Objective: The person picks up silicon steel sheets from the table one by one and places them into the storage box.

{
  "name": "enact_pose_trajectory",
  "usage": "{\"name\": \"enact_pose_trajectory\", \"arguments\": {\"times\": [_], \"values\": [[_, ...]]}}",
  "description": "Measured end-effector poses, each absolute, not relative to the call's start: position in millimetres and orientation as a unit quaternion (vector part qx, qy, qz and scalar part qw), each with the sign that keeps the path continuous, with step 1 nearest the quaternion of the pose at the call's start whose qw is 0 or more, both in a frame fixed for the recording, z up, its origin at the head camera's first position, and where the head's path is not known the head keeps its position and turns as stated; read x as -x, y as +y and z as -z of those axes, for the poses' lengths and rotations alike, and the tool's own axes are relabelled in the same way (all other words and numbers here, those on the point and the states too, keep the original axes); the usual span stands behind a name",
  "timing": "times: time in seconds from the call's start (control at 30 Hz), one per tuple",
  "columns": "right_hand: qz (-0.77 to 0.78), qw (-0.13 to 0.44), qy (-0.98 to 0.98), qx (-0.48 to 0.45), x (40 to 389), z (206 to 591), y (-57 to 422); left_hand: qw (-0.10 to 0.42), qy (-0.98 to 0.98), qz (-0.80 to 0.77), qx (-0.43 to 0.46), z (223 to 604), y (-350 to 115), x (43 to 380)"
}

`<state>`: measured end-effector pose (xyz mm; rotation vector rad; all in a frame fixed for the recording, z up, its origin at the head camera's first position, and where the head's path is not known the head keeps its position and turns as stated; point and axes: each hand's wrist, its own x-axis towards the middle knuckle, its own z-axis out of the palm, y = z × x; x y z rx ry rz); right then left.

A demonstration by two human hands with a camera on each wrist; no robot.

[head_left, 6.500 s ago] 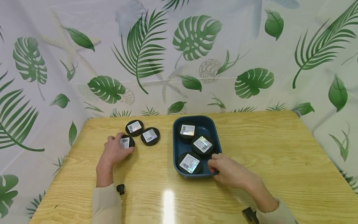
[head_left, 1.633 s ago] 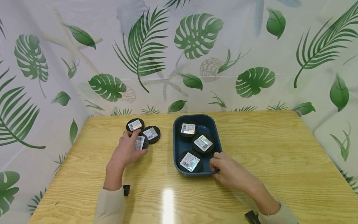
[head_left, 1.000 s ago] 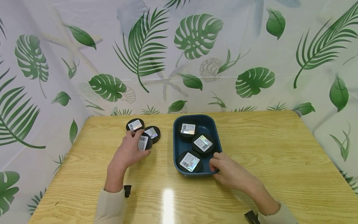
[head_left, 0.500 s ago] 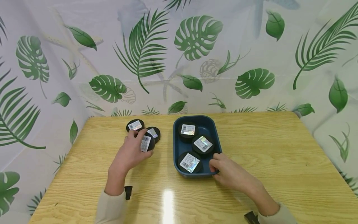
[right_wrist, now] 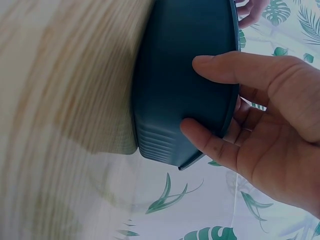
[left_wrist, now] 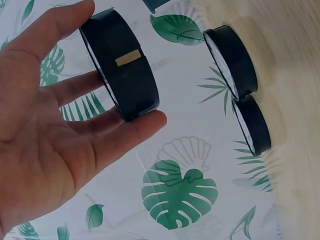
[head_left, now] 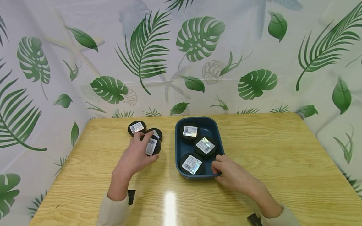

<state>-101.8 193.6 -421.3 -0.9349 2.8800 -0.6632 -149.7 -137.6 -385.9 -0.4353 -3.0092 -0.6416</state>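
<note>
Head view: the left hand [head_left: 138, 154] holds a black disc [head_left: 154, 148], left of the blue tray [head_left: 210, 128]; two other discs [head_left: 137, 128] [head_left: 156, 134] lie on the bench [head_left: 268, 141] at this same side, and three more discs [head_left: 189, 131] [head_left: 205, 145] [head_left: 192, 164] are inside the tray. Left wrist view: the fingers [left_wrist: 134, 134], widely apart, grip the disc's edge above the bench. Right wrist view: the right hand [right_wrist: 280, 135], fingers half bent, grips the tray's wall.

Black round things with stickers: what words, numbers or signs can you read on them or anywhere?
No words or numbers are readable.
Disc in left hand: print too small.
Two discs on table: print too small, one sticker partly covered.
Three discs in tray: shiny starburst signs, print too small.
</note>
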Motion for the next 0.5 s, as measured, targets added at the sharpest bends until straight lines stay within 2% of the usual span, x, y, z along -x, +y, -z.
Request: {"name": "enact_pose_trajectory", "arguments": {"times": [0.5], "values": [[0.214, 0.017, 0.928, 0.305, 102.0, 422.5, 193.7, 0.012, -0.966, 0.204, 0.16, 381.8, -125.6, 140.9]]}}
